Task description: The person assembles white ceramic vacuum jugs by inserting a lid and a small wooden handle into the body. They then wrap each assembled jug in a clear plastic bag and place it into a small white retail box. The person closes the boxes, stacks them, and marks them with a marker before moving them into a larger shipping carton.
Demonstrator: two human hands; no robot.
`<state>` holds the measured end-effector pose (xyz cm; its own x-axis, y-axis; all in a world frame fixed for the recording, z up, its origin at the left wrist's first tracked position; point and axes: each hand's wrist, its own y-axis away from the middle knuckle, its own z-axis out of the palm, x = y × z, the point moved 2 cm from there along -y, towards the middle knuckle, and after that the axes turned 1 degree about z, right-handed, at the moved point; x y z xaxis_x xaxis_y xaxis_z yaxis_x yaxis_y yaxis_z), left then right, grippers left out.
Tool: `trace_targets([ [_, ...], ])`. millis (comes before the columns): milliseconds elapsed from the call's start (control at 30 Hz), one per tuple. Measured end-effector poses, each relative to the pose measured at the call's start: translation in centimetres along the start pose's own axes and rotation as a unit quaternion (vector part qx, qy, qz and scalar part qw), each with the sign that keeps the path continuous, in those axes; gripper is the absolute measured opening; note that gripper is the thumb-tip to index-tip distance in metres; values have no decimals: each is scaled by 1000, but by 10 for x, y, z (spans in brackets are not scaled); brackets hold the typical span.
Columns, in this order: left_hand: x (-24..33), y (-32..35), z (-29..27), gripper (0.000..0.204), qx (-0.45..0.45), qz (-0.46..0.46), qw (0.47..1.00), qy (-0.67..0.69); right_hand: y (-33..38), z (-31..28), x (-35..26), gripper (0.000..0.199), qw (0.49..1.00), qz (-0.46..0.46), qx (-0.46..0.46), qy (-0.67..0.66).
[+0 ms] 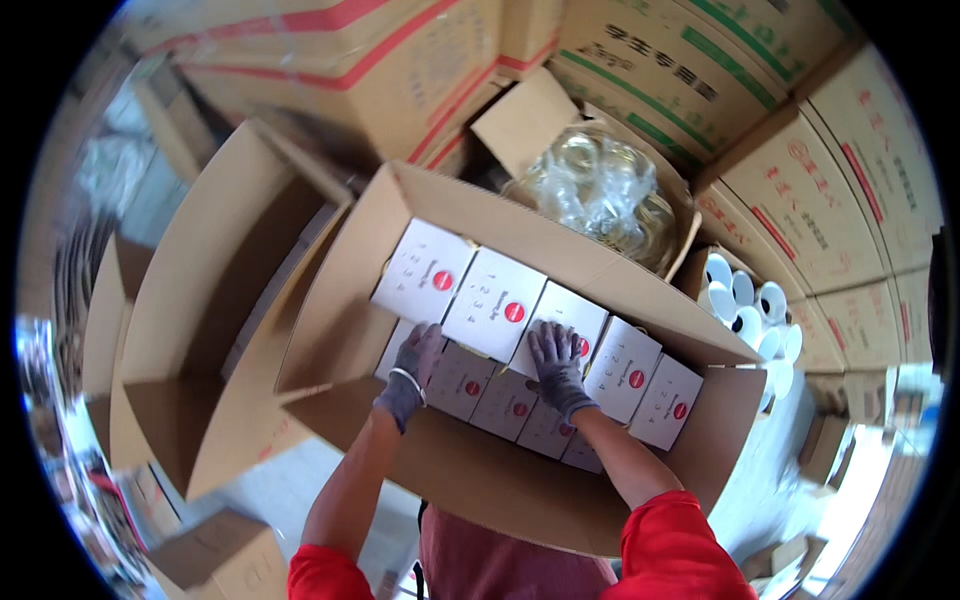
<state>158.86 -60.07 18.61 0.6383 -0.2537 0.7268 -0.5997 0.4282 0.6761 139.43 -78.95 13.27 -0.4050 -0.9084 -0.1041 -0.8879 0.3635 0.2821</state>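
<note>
In front of me stands a large open brown carton point(470, 212). Small white boxes with red round marks and printing fill it in two rows. The far row sits higher than the near row. Grey-gloved, my right hand point(560, 368) lies with spread fingers on a white box point(570, 312) in the middle of the far row. My left hand point(411, 372), in a grey glove with a white band at the wrist, rests its outstretched fingers on the near row's left end. Beside it is a near-row box point(462, 382) in shadow. Neither hand grips anything.
To the left stands another open carton point(200, 290). Behind mine, an open box point(525, 120) holds clear plastic over gold-coloured round things. White rolls or tubes point(770, 300) stand at the right. Stacked cartons point(800, 190) wall the back and right. A smaller carton point(225, 555) is at lower left.
</note>
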Motion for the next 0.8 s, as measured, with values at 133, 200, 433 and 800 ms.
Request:
trace_targets([
  [133,24,194,-17,37,42,297,950,-92,63,-28,-34,93,995,-52,-7,-81],
  [200,-19,271,-34,35,135,401,884,-197,115,-40,-39,74,977,-150,55,-138],
  [433,-399,431,6,36,443,78,889,-89,297,-115,-234,45,823,-508,-21,-254],
  [800,-873,623,305,14,568,-244,786,-3,548,227,-240,58,577,-770,-267,58],
])
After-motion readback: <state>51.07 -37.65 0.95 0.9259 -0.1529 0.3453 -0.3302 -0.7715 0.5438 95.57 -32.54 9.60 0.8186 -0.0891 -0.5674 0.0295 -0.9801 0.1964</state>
